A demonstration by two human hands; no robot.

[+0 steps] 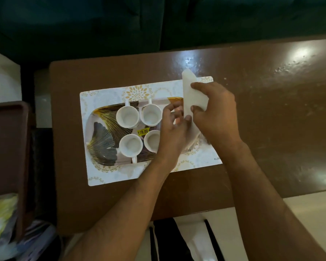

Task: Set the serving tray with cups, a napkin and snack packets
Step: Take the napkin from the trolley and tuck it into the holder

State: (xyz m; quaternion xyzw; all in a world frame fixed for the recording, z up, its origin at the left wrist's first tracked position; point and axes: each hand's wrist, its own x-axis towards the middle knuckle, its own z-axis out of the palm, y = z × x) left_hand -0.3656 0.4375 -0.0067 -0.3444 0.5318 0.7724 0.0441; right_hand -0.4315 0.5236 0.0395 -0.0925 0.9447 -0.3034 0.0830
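A patterned serving tray [100, 132] with gold and dark leaf print lies on a white placemat [105, 176]. Several white cups [127, 117] stand upright on it in two rows, beside a yellow price sticker [143, 132]. Over the tray's right end, both hands hold a folded white napkin [189, 91], tilted with one end pointing away from me. My right hand [213, 112] grips its upper and middle part. My left hand [174, 127] pinches its lower edge with the fingertips. The tray's right part is hidden under the hands.
The placemat sits on a glossy brown table [271, 110]. A dark brown tray-like edge [9, 129] stands at the left, with colourful packets [2, 219] below it. Dark green upholstery [158, 21] lies beyond the table's far edge.
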